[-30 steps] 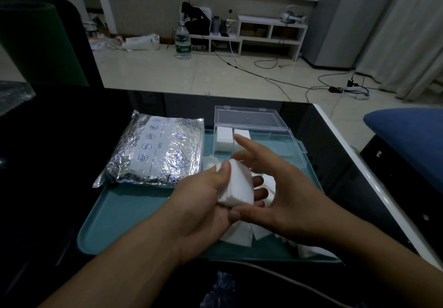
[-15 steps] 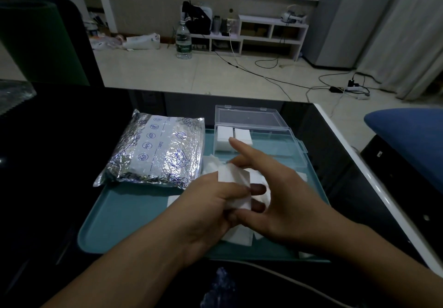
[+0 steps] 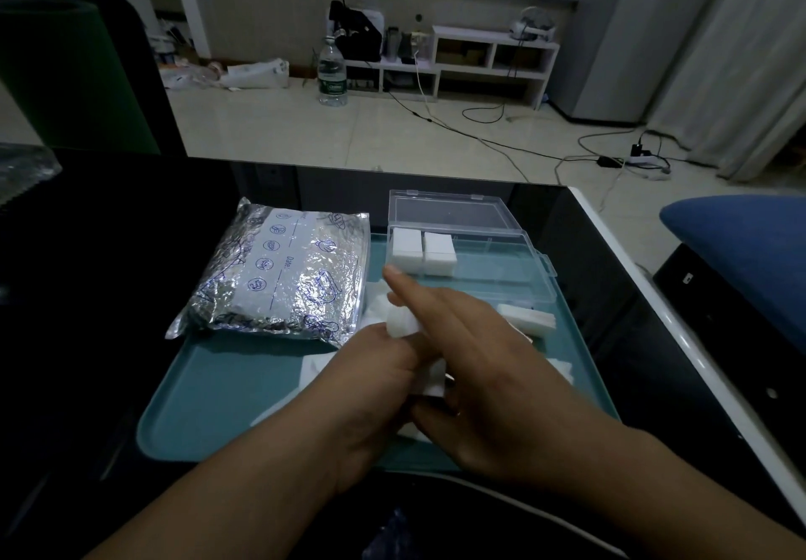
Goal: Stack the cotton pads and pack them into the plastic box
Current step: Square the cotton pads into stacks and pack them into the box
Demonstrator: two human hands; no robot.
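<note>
My left hand [image 3: 370, 389] grips a small stack of white cotton pads [image 3: 402, 323] above the teal tray [image 3: 227, 389]. My right hand [image 3: 475, 363] lies across the stack with straight fingers pointing up-left, its thumb below the pads. The clear plastic box [image 3: 506, 269] stands open at the tray's far right, lid tipped back. Two packed stacks of pads [image 3: 423, 252] fill its left end. Loose pads [image 3: 528, 319] lie on the tray beside and under my hands.
A silver foil bag [image 3: 283, 271] lies on the tray's far left. The tray sits on a black table [image 3: 87, 298] whose white edge runs along the right. A blue cushion [image 3: 741, 245] is further right.
Both hands have lowered and drawn together around the stack. My right hand has slid over the pads, so less of the stack shows than before.
</note>
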